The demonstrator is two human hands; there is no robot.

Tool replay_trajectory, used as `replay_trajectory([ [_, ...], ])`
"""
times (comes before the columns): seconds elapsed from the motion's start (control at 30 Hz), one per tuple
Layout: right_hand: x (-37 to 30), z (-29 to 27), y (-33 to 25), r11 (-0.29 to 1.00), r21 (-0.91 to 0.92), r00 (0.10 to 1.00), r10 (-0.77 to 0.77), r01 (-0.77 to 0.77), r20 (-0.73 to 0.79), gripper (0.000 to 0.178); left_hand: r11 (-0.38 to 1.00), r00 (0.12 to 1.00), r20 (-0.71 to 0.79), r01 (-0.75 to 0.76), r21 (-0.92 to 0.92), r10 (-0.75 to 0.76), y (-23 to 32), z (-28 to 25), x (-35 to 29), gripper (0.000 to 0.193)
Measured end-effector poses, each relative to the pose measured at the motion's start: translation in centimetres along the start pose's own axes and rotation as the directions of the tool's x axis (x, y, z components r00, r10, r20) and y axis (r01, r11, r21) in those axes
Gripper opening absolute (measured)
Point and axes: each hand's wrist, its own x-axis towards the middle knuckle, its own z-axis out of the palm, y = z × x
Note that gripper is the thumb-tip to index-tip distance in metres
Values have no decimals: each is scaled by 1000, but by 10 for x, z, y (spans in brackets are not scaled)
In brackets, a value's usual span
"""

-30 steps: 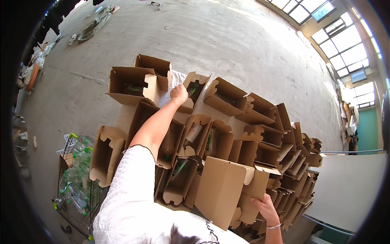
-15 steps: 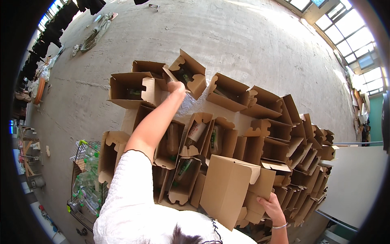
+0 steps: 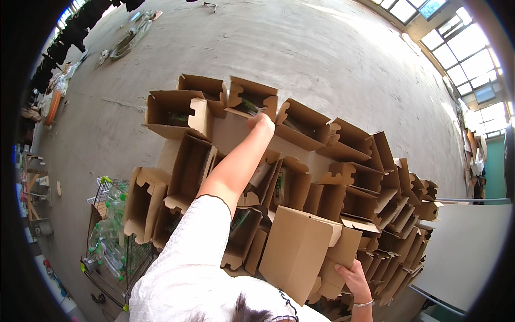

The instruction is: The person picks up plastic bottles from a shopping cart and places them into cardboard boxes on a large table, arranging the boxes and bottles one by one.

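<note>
The left hand (image 3: pixel 261 122) is at the near edge of an open carton (image 3: pixel 256 85) in the far row; the fingers are mostly hidden, so I cannot tell whether they grip it. The carton is stiff brown cardboard, boxy, with notched flaps, and holds what looks like one green-labelled bottle (image 3: pixel 248 106). The right hand (image 3: pixel 354 276) pinches the flap (image 3: pixel 347 248) of one large carton (image 3: pixel 292 247), smooth-faced and sharply creased, lying near the body over other boxes. One silvery bracelet (image 3: pixel 363 304) rings the right wrist; the left sleeve (image 3: pixel 206 228) is white, puckered cloth. Two open cartons (image 3: pixel 156 112) stand just left of the far one. One wire cart (image 3: pixel 140 257) holds clear, green-capped plastic bottles (image 3: pixel 110 241), and rough grey concrete floor (image 3: pixel 322 59) spreads beyond.
</note>
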Motion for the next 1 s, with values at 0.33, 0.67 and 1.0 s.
replay_trajectory([
  [0.33,-9,-1,11,998,17,998,57,-57,1,14,976,877,476,46,-213,63,41,-13,3,32],
  [0.67,-5,-1,0,999,-7,998,44,-43,41,7,945,932,162,-326,-23,325,35,-29,35,21],
  [1.0,-8,8,2,1000,-7,999,29,-30,-15,1,296,222,579,-955,-34,784,30,-254,-84,41],
])
